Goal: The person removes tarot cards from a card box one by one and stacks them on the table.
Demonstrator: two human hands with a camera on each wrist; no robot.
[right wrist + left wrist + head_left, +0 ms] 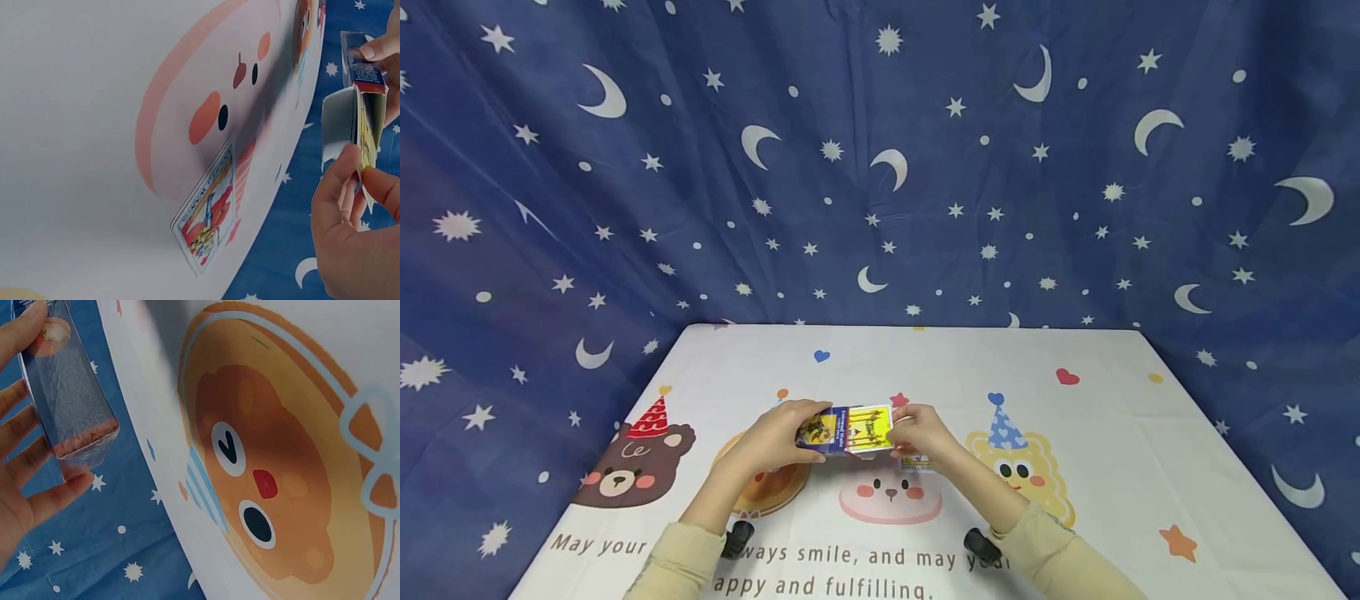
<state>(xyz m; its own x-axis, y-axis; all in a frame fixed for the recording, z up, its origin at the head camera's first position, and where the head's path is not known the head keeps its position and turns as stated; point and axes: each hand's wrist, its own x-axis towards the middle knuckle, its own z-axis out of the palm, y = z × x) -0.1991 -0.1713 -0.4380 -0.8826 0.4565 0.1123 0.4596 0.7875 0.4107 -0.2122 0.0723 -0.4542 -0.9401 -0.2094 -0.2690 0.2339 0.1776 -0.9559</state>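
Observation:
My left hand (778, 435) grips a dark blue tarot card box (820, 430) above the middle of the table, thumb on one face and fingers on the other. In the left wrist view the box's far part (78, 394) looks see-through, with a red band at its end. At the open end, my right hand (922, 432) pinches a yellow printed card or booklet (871, 429), partly inside the box. A pale flap (339, 122) stands out from that end in the right wrist view. Below the right hand, a small stack of tarot cards (209, 215) lies face up on the tablecloth.
A white tablecloth (1120, 467) with cartoon faces, hearts and lettering covers the table. Behind it and at both sides hangs a blue curtain (880, 208) with moons and stars. Black wrist-camera mounts (739, 539) sit by both wrists.

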